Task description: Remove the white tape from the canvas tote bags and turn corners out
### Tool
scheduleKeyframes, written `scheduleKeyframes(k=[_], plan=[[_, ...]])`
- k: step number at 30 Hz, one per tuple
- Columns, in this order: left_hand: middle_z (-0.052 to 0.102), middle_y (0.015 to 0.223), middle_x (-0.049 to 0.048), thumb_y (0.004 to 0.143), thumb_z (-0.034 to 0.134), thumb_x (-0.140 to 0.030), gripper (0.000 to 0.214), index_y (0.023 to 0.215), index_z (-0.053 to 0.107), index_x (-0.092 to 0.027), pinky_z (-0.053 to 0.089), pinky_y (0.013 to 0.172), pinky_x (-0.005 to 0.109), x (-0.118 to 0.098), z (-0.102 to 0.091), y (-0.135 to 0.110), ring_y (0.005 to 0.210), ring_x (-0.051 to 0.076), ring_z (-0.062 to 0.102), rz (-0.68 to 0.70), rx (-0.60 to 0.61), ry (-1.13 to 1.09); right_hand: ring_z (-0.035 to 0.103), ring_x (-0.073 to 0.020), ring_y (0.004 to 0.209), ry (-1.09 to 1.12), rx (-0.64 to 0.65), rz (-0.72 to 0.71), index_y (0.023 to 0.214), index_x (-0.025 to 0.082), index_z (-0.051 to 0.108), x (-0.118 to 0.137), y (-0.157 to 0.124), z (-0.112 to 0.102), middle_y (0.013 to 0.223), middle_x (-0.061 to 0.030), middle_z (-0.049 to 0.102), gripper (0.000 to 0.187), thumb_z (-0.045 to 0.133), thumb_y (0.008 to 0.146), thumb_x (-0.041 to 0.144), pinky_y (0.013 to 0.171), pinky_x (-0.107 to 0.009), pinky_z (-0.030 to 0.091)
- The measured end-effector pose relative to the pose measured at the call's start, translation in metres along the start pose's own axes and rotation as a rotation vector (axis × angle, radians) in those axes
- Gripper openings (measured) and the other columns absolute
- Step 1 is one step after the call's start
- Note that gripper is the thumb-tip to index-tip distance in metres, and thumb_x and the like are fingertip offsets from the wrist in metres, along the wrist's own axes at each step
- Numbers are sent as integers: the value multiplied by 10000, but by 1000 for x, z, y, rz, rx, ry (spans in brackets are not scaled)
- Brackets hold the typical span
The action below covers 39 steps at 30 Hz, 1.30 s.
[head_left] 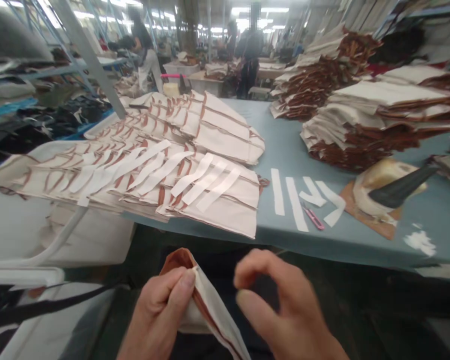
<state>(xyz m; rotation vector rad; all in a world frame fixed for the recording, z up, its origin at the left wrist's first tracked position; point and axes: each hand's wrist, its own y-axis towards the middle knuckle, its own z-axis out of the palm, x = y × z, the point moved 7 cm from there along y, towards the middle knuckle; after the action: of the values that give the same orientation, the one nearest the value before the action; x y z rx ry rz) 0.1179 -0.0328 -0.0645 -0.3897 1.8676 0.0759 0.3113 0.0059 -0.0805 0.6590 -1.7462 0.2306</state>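
My left hand (161, 305) pinches the edge of a cream fabric piece (210, 310) with brown lining, between thumb and fingers. The piece hangs tilted below the table's front edge, its brown inside showing at the top. Just right of it, my right hand (281, 305) is raised, somewhat blurred. Its thumb and forefinger curl into a ring with the tips together; anything between them is too small to make out. On the table ahead, a spread of overlapping cream pieces (225, 210) with brown edges carries several white strips (193, 177).
More white strips (278, 192) and a pink thread snipper (314, 218) lie on the blue-green table (225, 231). A dark-handled tool (401, 187) rests on a brown board at right. White scraps (420, 242) are nearby. Tall fabric stacks (360, 120) stand behind; people work farther back.
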Motion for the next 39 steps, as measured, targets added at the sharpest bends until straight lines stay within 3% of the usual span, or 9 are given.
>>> scheduleKeyframes(k=[3, 6, 10, 15, 20, 24, 31, 35, 39], plan=[[666, 650, 25, 935, 656, -584, 475, 637, 721, -220, 488, 616, 268, 8, 0, 0, 644, 207, 586, -22, 44, -41, 731, -221, 917, -13, 20, 61, 1062, 237, 718, -1, 43, 5, 1009, -33, 777, 191, 773, 880, 222, 873, -348, 604], [796, 809, 46, 874, 698, -514, 327, 773, 846, -240, 563, 684, 268, 29, 3, 7, 739, 241, 663, -58, 138, -76, 733, -230, 1114, 2, 40, -130, 1203, 209, 677, 15, 55, 8, 1206, -84, 771, 332, 746, 880, 238, 995, -345, 580], [730, 597, 12, 703, 749, -359, 195, 554, 799, -244, 447, 494, 239, 50, 22, 25, 556, 197, 587, -75, 379, -152, 692, -224, 1277, 6, 116, -312, 1303, 200, 641, 34, 54, 2, 1351, -121, 736, 418, 753, 907, 269, 1115, -344, 525], [748, 600, 26, 656, 788, -370, 179, 527, 793, -247, 453, 493, 257, 45, 27, 29, 545, 214, 613, -75, 422, -200, 689, -231, 1277, 3, 252, -381, 1353, 202, 613, 46, 62, 8, 1360, -120, 730, 482, 722, 945, 435, 1125, -364, 511], [796, 734, 67, 780, 720, -557, 381, 630, 818, -221, 533, 616, 292, 33, 5, 18, 713, 271, 674, -80, 286, -275, 704, -220, 954, -44, 297, -423, 1166, 213, 682, 37, 75, 18, 1031, -60, 773, 355, 692, 924, 473, 971, -384, 538], [788, 769, 84, 869, 642, -665, 532, 736, 842, -191, 521, 615, 272, 29, 2, 21, 713, 253, 660, -121, 362, -261, 643, -199, 823, -84, 330, -403, 938, 196, 704, 18, 85, 19, 855, -37, 731, 341, 744, 944, 535, 869, -366, 506], [646, 656, 26, 878, 716, -651, 526, 732, 752, -147, 381, 528, 203, 26, 9, 35, 576, 139, 472, -121, 518, -238, 621, -175, 810, -31, 383, -245, 815, 203, 654, -6, 98, 23, 834, -12, 701, 162, 684, 934, 308, 855, -326, 497], [615, 679, 0, 957, 647, -580, 468, 718, 706, -181, 427, 572, 199, 24, 2, 31, 634, 155, 513, -17, 491, -56, 605, -172, 781, -17, 379, -218, 752, 208, 619, -7, 100, 25, 786, -2, 673, 145, 672, 877, 259, 785, -296, 483], [745, 799, 10, 968, 657, -507, 337, 813, 783, -236, 521, 736, 203, 21, -6, 29, 801, 210, 665, 80, 390, 102, 553, -139, 667, -68, 422, -157, 746, 210, 634, -6, 95, 31, 735, 28, 652, 120, 731, 793, 261, 695, -260, 440]])
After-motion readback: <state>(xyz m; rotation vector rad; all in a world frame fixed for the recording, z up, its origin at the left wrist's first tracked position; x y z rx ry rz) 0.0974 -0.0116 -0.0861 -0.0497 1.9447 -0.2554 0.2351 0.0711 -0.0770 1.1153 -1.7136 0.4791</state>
